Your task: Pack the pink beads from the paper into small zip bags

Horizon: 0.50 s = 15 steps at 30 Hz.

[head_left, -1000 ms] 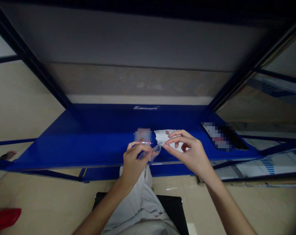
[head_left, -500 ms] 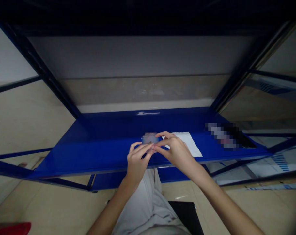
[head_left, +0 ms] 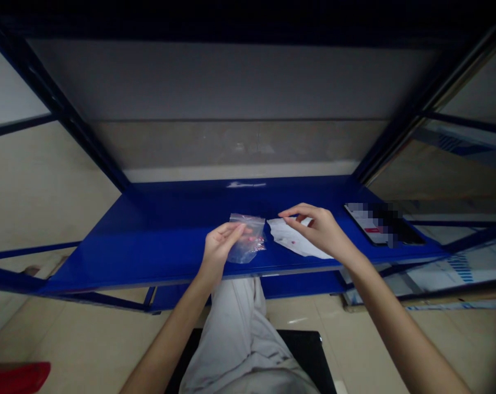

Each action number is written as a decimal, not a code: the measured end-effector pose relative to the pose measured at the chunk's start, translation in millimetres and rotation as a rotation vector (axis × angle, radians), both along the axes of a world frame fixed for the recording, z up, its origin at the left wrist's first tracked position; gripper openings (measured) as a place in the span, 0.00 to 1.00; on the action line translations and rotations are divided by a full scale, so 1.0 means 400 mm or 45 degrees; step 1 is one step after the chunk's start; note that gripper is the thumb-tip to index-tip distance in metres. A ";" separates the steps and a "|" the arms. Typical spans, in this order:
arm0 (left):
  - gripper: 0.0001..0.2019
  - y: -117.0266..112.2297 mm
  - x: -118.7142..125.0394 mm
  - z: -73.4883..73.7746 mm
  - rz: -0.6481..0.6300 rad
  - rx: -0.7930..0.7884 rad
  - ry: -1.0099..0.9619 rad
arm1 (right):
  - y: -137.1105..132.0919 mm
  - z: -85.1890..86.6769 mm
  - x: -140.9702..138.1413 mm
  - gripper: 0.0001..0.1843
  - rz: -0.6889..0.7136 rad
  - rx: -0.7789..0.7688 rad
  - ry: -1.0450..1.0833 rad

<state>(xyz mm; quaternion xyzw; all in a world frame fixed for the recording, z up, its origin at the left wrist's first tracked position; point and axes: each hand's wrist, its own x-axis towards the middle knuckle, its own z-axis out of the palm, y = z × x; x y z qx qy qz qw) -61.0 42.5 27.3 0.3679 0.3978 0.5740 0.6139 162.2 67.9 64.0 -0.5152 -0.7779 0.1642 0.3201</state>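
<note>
My left hand (head_left: 220, 244) pinches a clear zip bag (head_left: 244, 255) between thumb and fingers, over the front of the blue shelf. Small pinkish-red bits (head_left: 256, 241) show at the right side of the bag. To the right, my right hand (head_left: 313, 223) hovers over a white crumpled sheet (head_left: 286, 236), thumb and index fingertips close together in a pinch. Whether anything sits between those fingertips is too small to tell. A tiny red speck (head_left: 293, 242) and some dark marks lie on the sheet, which my hand partly covers.
The blue shelf (head_left: 157, 230) has upright posts at both sides and a dark shelf overhead. A partly blurred-out phone-like object (head_left: 371, 235) lies at its right end. Wrapped boxes (head_left: 456, 268) stand beyond on the right. Something red (head_left: 18, 376) is on the floor, lower left.
My hands have parted: the right one moved right, from the bag to above the white sheet. My left hand keeps the bag, now spread out and more visible.
</note>
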 end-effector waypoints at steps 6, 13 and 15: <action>0.06 0.012 0.025 -0.030 0.103 -0.203 -0.547 | 0.014 -0.141 0.142 0.09 -0.174 -0.204 -0.393; 0.14 0.029 0.041 -0.060 0.053 -0.194 -0.291 | 0.017 -0.247 0.161 0.09 -0.053 -0.244 -0.321; 0.12 0.029 0.046 -0.060 0.059 -0.188 -0.255 | 0.019 -0.257 0.158 0.10 -0.061 -0.245 -0.291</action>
